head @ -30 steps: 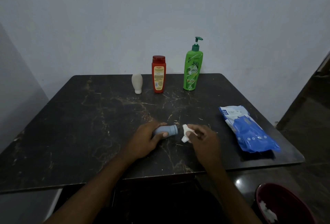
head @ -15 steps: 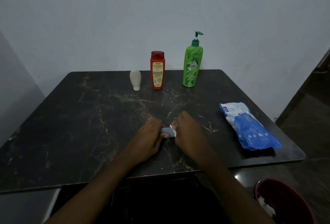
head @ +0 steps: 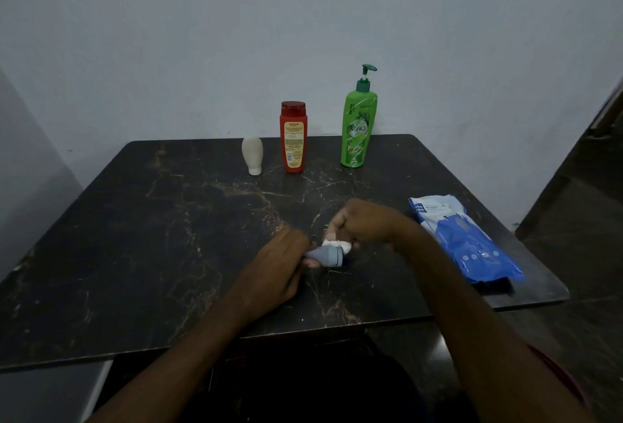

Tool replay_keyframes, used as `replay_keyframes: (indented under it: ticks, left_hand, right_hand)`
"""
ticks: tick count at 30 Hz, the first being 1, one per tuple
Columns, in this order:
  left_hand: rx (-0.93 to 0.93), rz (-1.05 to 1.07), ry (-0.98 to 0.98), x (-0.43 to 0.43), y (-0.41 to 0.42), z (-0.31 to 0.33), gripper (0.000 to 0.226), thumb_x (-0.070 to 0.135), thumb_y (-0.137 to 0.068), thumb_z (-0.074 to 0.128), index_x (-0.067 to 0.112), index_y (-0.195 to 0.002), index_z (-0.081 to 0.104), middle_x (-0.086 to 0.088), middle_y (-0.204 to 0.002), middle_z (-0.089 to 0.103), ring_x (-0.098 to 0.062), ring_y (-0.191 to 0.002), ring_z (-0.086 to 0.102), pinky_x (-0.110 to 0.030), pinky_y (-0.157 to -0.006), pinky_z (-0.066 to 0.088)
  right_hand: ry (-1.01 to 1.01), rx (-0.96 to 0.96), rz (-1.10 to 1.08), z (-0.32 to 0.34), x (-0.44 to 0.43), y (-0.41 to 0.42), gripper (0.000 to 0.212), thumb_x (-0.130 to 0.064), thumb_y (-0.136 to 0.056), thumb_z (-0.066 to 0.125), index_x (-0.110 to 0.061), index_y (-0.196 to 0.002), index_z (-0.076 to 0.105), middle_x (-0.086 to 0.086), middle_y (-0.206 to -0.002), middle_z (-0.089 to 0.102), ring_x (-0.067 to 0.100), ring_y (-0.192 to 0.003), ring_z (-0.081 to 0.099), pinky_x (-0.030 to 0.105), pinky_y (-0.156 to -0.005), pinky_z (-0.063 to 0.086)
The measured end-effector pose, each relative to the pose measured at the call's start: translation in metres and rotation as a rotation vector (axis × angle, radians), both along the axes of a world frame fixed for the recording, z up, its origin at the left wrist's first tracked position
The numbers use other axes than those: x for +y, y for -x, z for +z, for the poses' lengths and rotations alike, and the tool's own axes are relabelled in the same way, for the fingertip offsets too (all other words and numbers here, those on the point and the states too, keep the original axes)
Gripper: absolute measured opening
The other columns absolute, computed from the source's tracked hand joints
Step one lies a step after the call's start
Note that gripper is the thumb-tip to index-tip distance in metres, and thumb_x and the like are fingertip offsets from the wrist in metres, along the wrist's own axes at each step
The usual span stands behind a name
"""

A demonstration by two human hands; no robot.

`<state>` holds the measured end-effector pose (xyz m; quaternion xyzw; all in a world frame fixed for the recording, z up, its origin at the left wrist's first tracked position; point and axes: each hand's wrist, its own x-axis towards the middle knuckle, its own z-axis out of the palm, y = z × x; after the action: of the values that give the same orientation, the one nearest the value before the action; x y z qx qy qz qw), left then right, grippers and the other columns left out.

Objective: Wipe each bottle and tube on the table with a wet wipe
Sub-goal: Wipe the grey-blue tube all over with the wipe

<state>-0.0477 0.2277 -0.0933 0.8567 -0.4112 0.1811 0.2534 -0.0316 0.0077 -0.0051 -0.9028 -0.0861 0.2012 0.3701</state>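
Note:
My left hand [head: 279,264] grips a small grey-blue tube [head: 327,255] lying sideways just above the dark marble table [head: 135,254], cap end pointing right. My right hand [head: 364,223] is closed on a crumpled white wet wipe [head: 337,244], pressed against the top of the tube near its cap. At the back of the table stand a white tube [head: 252,154] upside down on its cap, a red bottle [head: 293,136] and a tall green pump bottle [head: 358,126].
A blue and white pack of wet wipes [head: 465,240] lies at the right side of the table. The table's front edge runs just below my forearms. A grey wall stands directly behind the bottles.
My right hand has lifted off the tube's end and moved up and right, so the tube's cap shows again. The wipe now rests on the tube's top side.

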Motion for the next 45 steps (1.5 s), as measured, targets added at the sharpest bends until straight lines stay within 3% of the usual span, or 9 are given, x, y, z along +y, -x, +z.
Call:
replay_keyframes:
  ticks: [5,7,11,16,22,28,33,37,45]
  left_hand:
    - [0.093,0.024,0.086,0.002,0.002,-0.002,0.021,0.030,-0.101,0.055,0.018,-0.117,0.049,0.004,-0.105,0.065,0.003,-0.084,0.057,-0.015,-0.077,0.047]
    - [0.126,0.027,0.096,0.000,0.004,-0.001,0.019,0.025,-0.101,0.058,0.019,-0.114,0.045,0.009,-0.100,0.062,0.010,-0.076,0.056,-0.006,-0.071,0.045]
    - [0.185,0.046,0.153,-0.003,0.005,0.002,0.020,0.027,-0.102,0.059,0.025,-0.111,0.040,0.012,-0.094,0.060,0.006,-0.074,0.061,-0.007,-0.061,0.044]
    - [0.060,0.100,0.134,-0.004,0.004,0.001,0.035,0.031,-0.099,0.062,0.018,-0.131,0.053,-0.001,-0.106,0.072,0.002,-0.080,0.059,0.002,-0.071,0.040]
    - [0.034,0.203,0.050,-0.001,0.000,-0.003,0.030,0.034,-0.096,0.061,0.018,-0.118,0.047,-0.006,-0.098,0.072,-0.019,-0.072,0.068,-0.037,-0.060,0.058]
    - [0.159,0.107,0.157,0.000,0.001,-0.001,0.038,0.009,-0.094,0.065,0.023,-0.128,0.055,0.015,-0.116,0.061,0.003,-0.097,0.057,-0.003,-0.086,0.040]
    - [0.166,0.043,0.139,0.001,-0.004,-0.005,0.033,0.010,-0.096,0.063,0.022,-0.126,0.059,0.008,-0.116,0.064,-0.001,-0.103,0.058,-0.012,-0.090,0.044]
    - [0.164,0.034,0.169,0.002,-0.007,-0.008,0.034,0.010,-0.096,0.061,0.020,-0.128,0.059,0.006,-0.120,0.066,-0.004,-0.107,0.061,-0.019,-0.094,0.048]
    - [0.146,0.018,0.179,0.005,-0.008,-0.008,0.030,0.023,-0.099,0.057,0.020,-0.129,0.058,0.003,-0.118,0.068,-0.003,-0.104,0.060,-0.014,-0.093,0.045]
  right_hand:
    - [-0.781,0.275,-0.082,-0.027,-0.013,0.000,0.026,0.006,-0.082,0.051,-0.002,-0.092,0.073,0.012,-0.097,0.068,0.018,-0.084,0.064,0.026,-0.070,0.052]
    - [-1.032,0.308,-0.170,-0.041,-0.005,0.006,0.031,0.010,-0.081,0.047,-0.002,-0.092,0.073,0.015,-0.099,0.068,0.020,-0.087,0.067,0.029,-0.076,0.055]
    - [-1.300,0.271,-0.405,-0.059,0.014,0.030,0.036,0.014,-0.090,0.036,0.001,-0.102,0.067,0.017,-0.104,0.066,0.021,-0.087,0.062,0.024,-0.069,0.051]
    - [-1.462,0.131,-0.675,-0.067,0.042,0.057,0.029,0.012,-0.091,0.044,0.005,-0.106,0.068,0.018,-0.102,0.070,0.016,-0.080,0.064,0.021,-0.065,0.053]
    - [-1.221,-0.027,-0.697,-0.050,0.059,0.087,0.013,0.001,-0.087,0.066,-0.001,-0.098,0.074,0.015,-0.096,0.075,0.020,-0.088,0.071,0.023,-0.071,0.056]
    - [-0.884,-0.429,-0.680,-0.026,0.020,0.085,0.023,-0.003,-0.085,0.070,-0.017,-0.104,0.073,0.002,-0.091,0.076,0.013,-0.077,0.073,0.021,-0.065,0.057]
    - [-0.471,-0.573,-0.426,-0.039,0.003,0.070,0.023,-0.006,-0.085,0.070,-0.022,-0.101,0.075,-0.003,-0.105,0.070,0.011,-0.094,0.068,0.025,-0.081,0.056]
    - [-0.348,-0.649,-0.245,-0.043,0.010,0.071,0.025,-0.008,-0.086,0.066,-0.024,-0.103,0.073,0.000,-0.109,0.066,0.012,-0.098,0.062,0.023,-0.086,0.050]
    - [-0.092,-0.709,-0.269,-0.047,0.003,0.053,0.012,-0.019,-0.092,0.066,-0.018,-0.100,0.074,0.000,-0.098,0.069,0.009,-0.087,0.063,0.024,-0.080,0.048]
